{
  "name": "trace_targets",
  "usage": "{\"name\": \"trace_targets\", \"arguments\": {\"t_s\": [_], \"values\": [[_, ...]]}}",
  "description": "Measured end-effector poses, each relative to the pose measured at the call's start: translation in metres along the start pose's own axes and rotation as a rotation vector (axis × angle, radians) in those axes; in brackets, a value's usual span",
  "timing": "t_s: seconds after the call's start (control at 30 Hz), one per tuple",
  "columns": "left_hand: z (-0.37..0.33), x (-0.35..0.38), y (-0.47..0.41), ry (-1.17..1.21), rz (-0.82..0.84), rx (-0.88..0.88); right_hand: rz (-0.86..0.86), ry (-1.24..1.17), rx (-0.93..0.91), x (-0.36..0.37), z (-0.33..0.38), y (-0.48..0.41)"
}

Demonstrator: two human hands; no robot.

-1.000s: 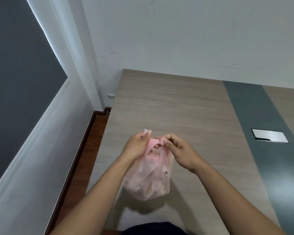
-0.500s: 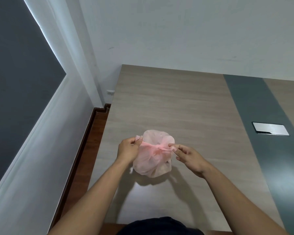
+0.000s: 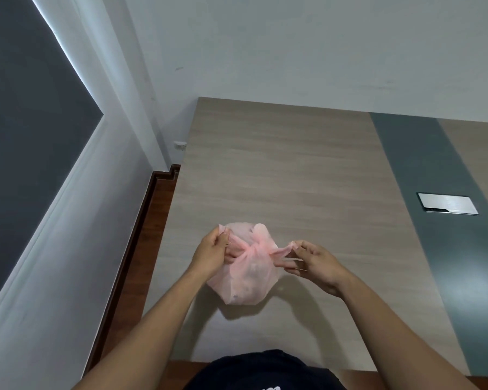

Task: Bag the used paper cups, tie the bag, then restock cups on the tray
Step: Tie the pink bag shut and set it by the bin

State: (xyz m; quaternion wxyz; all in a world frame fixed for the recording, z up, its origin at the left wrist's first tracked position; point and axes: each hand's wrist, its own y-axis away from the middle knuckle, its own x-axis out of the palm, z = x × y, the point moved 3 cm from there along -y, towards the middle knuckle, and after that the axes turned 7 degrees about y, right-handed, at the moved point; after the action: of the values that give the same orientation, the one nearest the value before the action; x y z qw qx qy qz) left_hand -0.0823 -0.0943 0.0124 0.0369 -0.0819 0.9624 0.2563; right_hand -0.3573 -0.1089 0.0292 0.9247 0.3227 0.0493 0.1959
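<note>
Nearest me, one pink plastic bag (image 3: 247, 273) sits on the wooden table (image 3: 279, 170), bulging with what I take to be the used cups; I can't count them through the film. My left hand (image 3: 213, 253), at nine o'clock of the bag, has its fingers pinched together on one handle, and my right hand (image 3: 312, 261), at three o'clock, has thumb and fingertips clamped on the other handle, the two crossed over the bag's mouth. So I judge the bagging done and the tie half made: the handles are crossed, but I see no finished knot. Restocking is all ahead, and no tray or fresh cups show. Farther off, at about two o'clock, one metal cover plate (image 3: 448, 203) lies flush in the grey strip (image 3: 434, 192).
</note>
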Motion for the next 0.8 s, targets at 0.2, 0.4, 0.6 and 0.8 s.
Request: {"name": "trace_targets", "arguments": {"t_s": [0.2,0.4,0.6,0.8], "values": [[0.012,0.016,0.008,-0.002,0.106,0.068,-0.036,-0.169,0.009,0.017,0.003,-0.007],[0.024,0.039,0.009,-0.204,0.162,0.209,-0.053,-0.092,-0.054,0.029,0.005,-0.007],[0.030,0.049,0.008,-0.255,0.058,0.302,-0.080,-0.038,-0.146,0.027,0.006,-0.005],[0.043,0.045,0.011,-0.151,-0.002,0.245,-0.119,0.246,-0.101,0.016,-0.018,0.000]]}}
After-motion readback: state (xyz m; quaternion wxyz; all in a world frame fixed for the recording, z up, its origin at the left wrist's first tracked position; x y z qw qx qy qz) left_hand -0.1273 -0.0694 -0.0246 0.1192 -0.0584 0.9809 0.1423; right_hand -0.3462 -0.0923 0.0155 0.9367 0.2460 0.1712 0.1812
